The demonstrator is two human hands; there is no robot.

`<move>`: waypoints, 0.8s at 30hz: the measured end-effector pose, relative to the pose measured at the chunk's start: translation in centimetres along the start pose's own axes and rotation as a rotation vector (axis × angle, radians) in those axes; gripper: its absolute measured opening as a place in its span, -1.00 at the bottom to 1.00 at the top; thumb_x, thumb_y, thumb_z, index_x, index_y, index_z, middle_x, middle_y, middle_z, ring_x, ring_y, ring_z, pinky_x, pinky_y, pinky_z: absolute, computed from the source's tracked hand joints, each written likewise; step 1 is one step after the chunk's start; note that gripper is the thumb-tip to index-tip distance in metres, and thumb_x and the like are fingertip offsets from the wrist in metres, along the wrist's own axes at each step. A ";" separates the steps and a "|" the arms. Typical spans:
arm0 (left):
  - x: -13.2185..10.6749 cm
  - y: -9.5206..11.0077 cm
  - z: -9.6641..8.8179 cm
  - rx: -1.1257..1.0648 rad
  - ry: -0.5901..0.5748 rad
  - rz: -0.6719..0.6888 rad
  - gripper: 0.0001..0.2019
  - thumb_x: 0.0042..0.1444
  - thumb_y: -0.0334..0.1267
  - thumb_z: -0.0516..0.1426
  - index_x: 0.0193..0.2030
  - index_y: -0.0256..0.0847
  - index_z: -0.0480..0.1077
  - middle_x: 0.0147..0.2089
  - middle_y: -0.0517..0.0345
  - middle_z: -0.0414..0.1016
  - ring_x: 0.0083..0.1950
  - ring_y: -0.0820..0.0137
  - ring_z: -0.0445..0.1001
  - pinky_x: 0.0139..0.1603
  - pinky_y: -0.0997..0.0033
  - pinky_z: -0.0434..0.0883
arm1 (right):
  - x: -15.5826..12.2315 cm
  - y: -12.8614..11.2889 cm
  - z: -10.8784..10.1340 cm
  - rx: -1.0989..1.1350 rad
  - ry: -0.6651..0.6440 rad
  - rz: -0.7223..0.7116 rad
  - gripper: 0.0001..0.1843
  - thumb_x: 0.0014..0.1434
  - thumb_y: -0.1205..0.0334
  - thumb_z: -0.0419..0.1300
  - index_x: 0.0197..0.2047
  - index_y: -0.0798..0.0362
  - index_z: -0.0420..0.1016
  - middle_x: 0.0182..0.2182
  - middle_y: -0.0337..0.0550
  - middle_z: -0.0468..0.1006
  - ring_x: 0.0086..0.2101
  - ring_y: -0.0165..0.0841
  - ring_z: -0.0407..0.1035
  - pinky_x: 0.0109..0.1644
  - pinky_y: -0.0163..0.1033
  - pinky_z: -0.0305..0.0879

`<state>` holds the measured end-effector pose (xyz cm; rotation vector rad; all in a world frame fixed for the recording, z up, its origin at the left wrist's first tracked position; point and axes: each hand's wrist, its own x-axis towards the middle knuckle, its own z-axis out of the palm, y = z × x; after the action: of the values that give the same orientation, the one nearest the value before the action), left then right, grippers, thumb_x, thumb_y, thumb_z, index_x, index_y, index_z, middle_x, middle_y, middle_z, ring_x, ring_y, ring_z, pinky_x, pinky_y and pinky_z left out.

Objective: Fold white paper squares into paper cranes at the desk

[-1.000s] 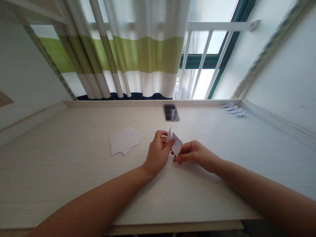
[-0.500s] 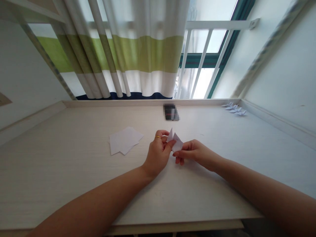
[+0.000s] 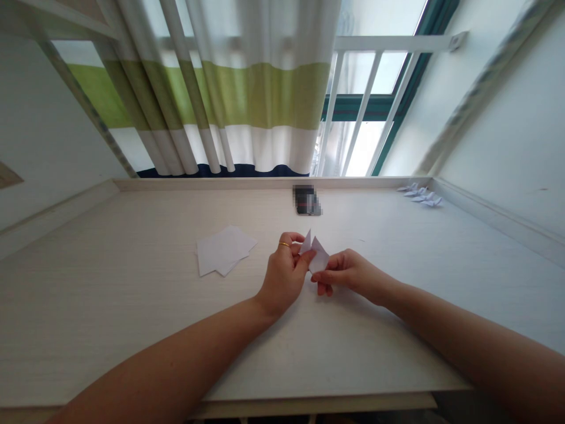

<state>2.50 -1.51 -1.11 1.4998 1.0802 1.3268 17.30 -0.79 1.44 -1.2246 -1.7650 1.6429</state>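
Observation:
Both of my hands hold a small folded white paper piece (image 3: 315,254) just above the pale wooden table (image 3: 132,318), near its middle. My left hand (image 3: 285,274), with a gold ring on one finger, pinches the piece's left side between thumb and fingers. My right hand (image 3: 348,272) pinches its right lower edge with curled fingers. Two pointed flaps of the paper stick up between the hands.
A small stack of white paper squares (image 3: 223,251) lies left of the hands. A dark blurred object (image 3: 306,200) sits at the table's far edge. Several folded paper figures (image 3: 420,195) rest in the far right corner. A striped curtain (image 3: 229,94) and window rails stand behind.
The right hand's fingers have folded the paper's lower right part inward, making the piece look smaller. Both hands stay almost in place.

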 end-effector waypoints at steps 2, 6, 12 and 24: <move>0.0 0.0 0.0 -0.012 0.002 -0.005 -0.81 0.03 -0.22 0.06 -0.24 -0.17 0.12 -0.46 0.19 0.47 -0.49 0.46 0.42 -0.44 0.50 0.30 | 0.0 0.1 -0.1 -0.013 -0.008 -0.002 -0.71 -0.10 0.09 0.23 -0.58 0.19 0.48 -0.60 -0.14 0.51 -0.59 -0.50 0.27 -0.44 -0.34 0.20; 0.0 0.0 0.0 -0.012 0.002 -0.022 -0.81 0.03 -0.22 0.06 -0.24 -0.17 0.12 -0.48 0.22 0.45 -0.49 0.45 0.42 -0.44 0.49 0.31 | 0.2 0.3 -0.2 -0.008 -0.022 -0.016 -0.73 -0.10 0.10 0.23 -0.58 0.18 0.47 -0.61 -0.15 0.50 -0.59 -0.50 0.27 -0.45 -0.35 0.20; 0.1 0.1 0.0 -0.051 0.014 -0.037 -0.80 0.01 -0.21 0.07 -0.26 -0.18 0.13 -0.50 0.22 0.45 -0.51 0.46 0.41 -0.46 0.49 0.31 | 0.2 0.4 -0.1 -0.023 -0.022 -0.026 -0.72 -0.10 0.09 0.23 -0.56 0.17 0.48 -0.58 -0.14 0.51 -0.58 -0.50 0.27 -0.45 -0.35 0.19; 0.1 0.2 0.0 -0.066 0.034 -0.025 -0.80 0.00 -0.23 0.08 -0.26 -0.18 0.14 -0.48 0.21 0.45 -0.51 0.47 0.40 -0.47 0.51 0.31 | 0.1 0.3 0.1 0.038 -0.009 -0.008 -0.79 -0.15 0.18 0.26 -0.61 0.16 0.44 -0.64 -0.19 0.48 -0.61 -0.51 0.26 -0.47 -0.36 0.18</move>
<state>2.51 -1.48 -0.90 1.4155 1.0626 1.3618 17.23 -0.81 1.07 -1.1936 -1.7333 1.6729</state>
